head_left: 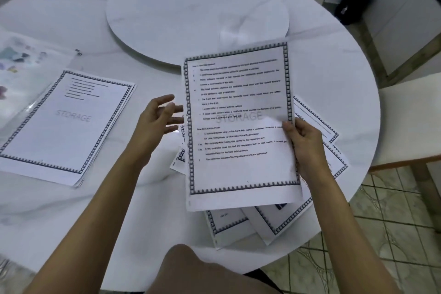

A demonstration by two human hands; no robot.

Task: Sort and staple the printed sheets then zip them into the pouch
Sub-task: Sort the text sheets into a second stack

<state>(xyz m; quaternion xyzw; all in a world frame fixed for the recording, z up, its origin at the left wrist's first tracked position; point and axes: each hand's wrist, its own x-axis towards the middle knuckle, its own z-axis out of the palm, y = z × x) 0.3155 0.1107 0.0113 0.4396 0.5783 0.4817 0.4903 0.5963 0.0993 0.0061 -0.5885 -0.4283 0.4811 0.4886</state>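
My right hand grips the right edge of a printed sheet with a patterned border and a STORAGE watermark, lifted above the table. My left hand hovers with fingers spread just left of that sheet, holding nothing. Under the lifted sheet lies a loose spread of similar printed sheets, fanned at different angles. A squared-up stack of sheets lies at the left of the table. It partly overlaps a clear zip pouch with coloured prints at the far left edge.
The round white table carries a raised white turntable in its middle. A small metal zip pull or clip lies near the pouch. A dark bin stands on the floor at the back right, and a white chair at the right.
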